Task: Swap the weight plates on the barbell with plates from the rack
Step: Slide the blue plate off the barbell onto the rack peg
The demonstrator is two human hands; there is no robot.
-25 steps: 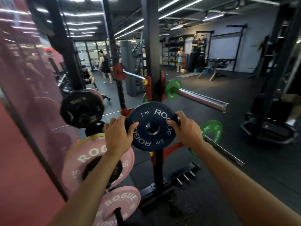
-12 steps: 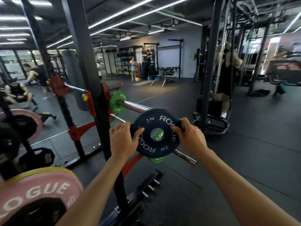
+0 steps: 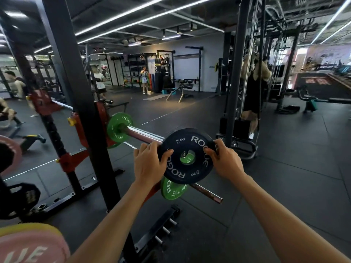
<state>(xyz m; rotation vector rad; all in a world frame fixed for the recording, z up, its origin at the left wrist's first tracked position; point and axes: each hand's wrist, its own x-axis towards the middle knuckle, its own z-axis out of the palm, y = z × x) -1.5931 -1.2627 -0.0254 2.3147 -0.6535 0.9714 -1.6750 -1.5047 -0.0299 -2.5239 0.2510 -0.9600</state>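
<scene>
Black and round, the rubber "ROGUE" 2 kg weight plate (image 3: 187, 155) is held upright in the air, the left hand (image 3: 149, 164) and right hand (image 3: 225, 160) each curled round its rim. It hangs at the end of the steel barbell sleeve (image 3: 141, 135), which carries a green round plate (image 3: 118, 128) against the black rack upright (image 3: 76, 92).

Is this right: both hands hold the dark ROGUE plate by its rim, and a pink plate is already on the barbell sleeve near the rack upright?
Not quite. In the head view the left hand and right hand do hold the dark ROGUE plate by its rim, but the plate on the barbell sleeve near the rack upright is green, not pink.
</scene>
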